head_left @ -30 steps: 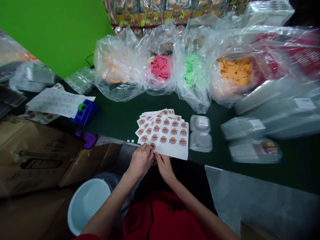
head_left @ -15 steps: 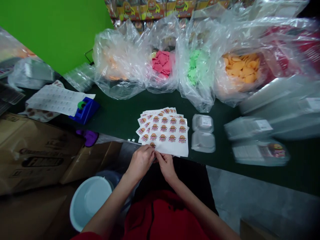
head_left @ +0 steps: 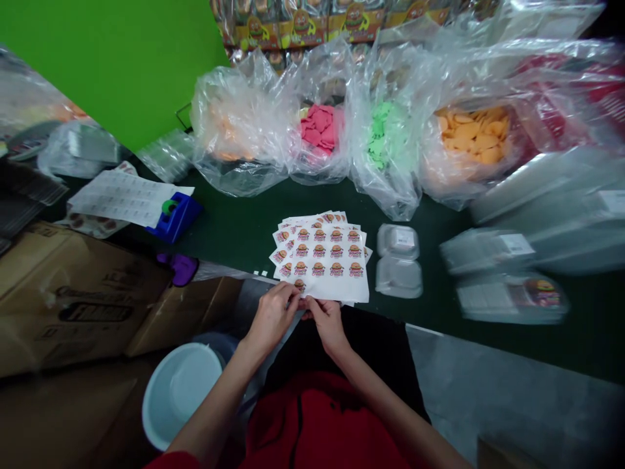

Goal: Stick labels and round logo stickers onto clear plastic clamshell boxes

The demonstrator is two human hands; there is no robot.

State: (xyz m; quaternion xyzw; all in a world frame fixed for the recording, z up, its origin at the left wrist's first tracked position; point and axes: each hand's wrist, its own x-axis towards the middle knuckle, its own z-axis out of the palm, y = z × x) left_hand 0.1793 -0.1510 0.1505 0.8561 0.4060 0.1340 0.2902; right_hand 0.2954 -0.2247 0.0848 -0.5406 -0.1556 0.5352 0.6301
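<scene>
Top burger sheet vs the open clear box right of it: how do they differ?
Material: the sheet is flat and white; the box is clear, with two moulded halves.
Markings: the sheet has rows of burger stickers; the box shows one white label on its far half.
Contact: left hand and right hand are at the sheet's near edge; neither touches the box.

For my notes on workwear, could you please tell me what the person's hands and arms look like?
The left hand and right hand are bare, without gloves, and no watch shows at either wrist. The forearms are uncovered. A red sleeve shows on the left arm; no right sleeve is visible.
</scene>
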